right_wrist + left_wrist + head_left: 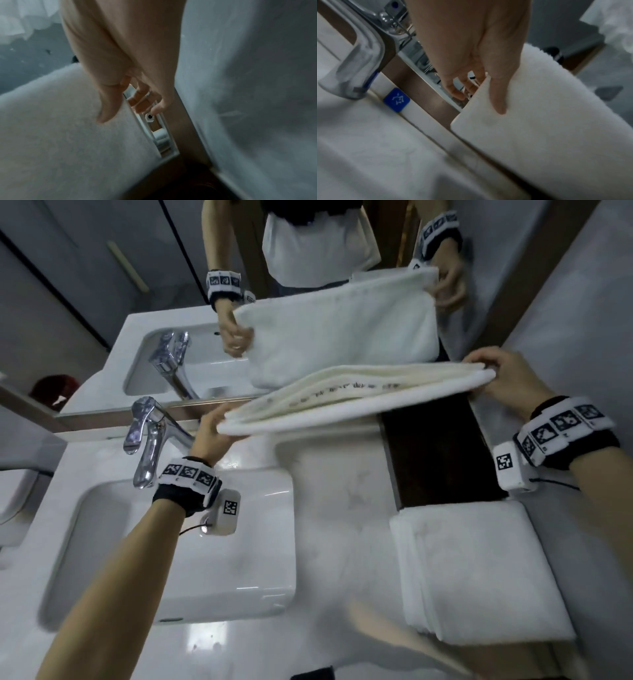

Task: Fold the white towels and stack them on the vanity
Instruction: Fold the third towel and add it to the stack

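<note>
We pinch the folded towel by both ends, left hand and right hand keeping it level above the table for stacking.

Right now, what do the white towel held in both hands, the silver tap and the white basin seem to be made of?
White folded towel: soft looped terry, probably cotton; its edge looks fuzzy in the left wrist view. Silver tap: polished, chrome-like metal with mirror reflections. White basin: glossy glazed ceramic or a similar cast material, with sharp highlights. Left hand and right hand pinch the towel's ends.
</note>
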### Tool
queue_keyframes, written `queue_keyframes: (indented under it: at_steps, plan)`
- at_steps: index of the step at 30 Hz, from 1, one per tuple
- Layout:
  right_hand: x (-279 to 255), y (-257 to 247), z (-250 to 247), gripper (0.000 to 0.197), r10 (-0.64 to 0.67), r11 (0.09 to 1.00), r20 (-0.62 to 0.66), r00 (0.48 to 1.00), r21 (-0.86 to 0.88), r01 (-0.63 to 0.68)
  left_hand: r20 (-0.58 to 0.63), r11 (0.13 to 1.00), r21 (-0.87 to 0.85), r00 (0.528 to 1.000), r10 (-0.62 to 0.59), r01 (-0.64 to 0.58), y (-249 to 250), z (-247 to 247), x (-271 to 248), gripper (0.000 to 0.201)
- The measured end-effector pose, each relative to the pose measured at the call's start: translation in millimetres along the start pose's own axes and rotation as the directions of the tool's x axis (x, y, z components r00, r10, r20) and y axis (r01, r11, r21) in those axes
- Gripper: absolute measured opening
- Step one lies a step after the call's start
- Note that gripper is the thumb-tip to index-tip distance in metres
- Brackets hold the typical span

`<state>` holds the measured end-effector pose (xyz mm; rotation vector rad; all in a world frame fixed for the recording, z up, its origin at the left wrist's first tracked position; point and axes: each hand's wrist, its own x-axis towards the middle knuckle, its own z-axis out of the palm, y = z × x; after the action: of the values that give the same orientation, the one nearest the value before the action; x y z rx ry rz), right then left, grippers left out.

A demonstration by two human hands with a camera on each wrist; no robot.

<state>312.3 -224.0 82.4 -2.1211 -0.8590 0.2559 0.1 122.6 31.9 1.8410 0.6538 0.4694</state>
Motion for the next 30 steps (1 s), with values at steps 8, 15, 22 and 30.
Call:
queue_keyframes:
  at_steps: [8, 15, 22, 30]
  plan:
    - [-48.5, 45.2, 31.4, 0.033, 0.456, 0.846, 0.191, 0.869, -0.398, -0.356, 0.234, 0.843, 0.52, 0.926, -0.295, 0.137, -71.6, 21.7, -37.4, 0.018]
    - [-32.7, 49.5, 60.9, 0.048, 0.66, 0.747, 0.181, 0.729, -0.254, -0.614, 0.121, 0.682, 0.237, 0.675, -0.728, 0.692, -72.0, 72.0, -32.2, 0.064]
    - [-21.1, 50.3, 73.7, 0.066, 0.703, 0.71, 0.199, 0.683, -0.155, -0.687, -0.058, 0.842, 0.11, 0.85, -0.524, 0.527, -72.6, 95.2, -25.9, 0.033]
    - [-25.9, 45.3, 64.2, 0.047, 0.536, 0.819, -0.028, 0.844, -0.225, -0.527, -0.162, 0.795, 0.331, 0.86, -0.483, 0.509, -69.5, 87.0, -24.3, 0.047]
